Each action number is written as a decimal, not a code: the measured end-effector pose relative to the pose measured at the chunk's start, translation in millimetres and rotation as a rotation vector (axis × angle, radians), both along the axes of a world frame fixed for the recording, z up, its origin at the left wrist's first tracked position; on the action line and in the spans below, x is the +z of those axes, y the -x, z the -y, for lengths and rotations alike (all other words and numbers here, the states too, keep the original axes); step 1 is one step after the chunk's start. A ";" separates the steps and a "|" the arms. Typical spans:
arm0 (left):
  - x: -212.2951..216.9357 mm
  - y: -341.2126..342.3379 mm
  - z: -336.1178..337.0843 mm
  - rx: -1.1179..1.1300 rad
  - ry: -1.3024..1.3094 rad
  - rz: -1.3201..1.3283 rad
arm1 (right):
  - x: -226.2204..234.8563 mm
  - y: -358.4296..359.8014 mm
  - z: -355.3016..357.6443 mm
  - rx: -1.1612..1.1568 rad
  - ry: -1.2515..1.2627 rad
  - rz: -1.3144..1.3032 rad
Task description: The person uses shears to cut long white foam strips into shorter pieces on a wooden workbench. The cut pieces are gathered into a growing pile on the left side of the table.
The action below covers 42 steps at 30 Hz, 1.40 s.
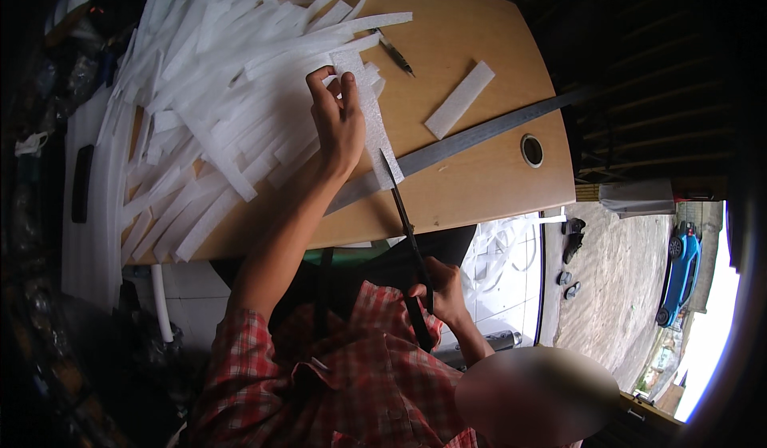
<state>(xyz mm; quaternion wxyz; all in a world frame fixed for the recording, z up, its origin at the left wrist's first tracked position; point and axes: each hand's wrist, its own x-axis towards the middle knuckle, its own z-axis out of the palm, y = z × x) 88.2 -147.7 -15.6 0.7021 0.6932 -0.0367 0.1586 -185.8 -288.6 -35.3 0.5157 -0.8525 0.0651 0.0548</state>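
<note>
My left hand (339,124) reaches over the table with its fingers bent, pinching a white foam strip (375,128) near its upper part. Below it, at the table's near edge, my right hand (443,292) is closed round the handles of a long pair of dark scissors (409,236). The blades point up and away from me, and their tips meet the lower end of the strip. A long metal ruler (467,138) lies slantwise on the table, and the strip crosses over it. A short cut piece of white foam (461,100) rests just beyond the ruler.
A large loose heap of white foam strips (216,72) covers the table's left side. A pen-like dark tool (393,52) lies at the heap's right edge. The wooden table (479,32) has a round hole (531,151) at right. More white scraps (499,252) lie on the tiled floor.
</note>
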 end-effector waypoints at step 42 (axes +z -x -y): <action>9.2 25.5 10.4 -0.118 -0.197 -0.115 | 19.3 -29.6 -9.2 -0.076 -0.079 0.071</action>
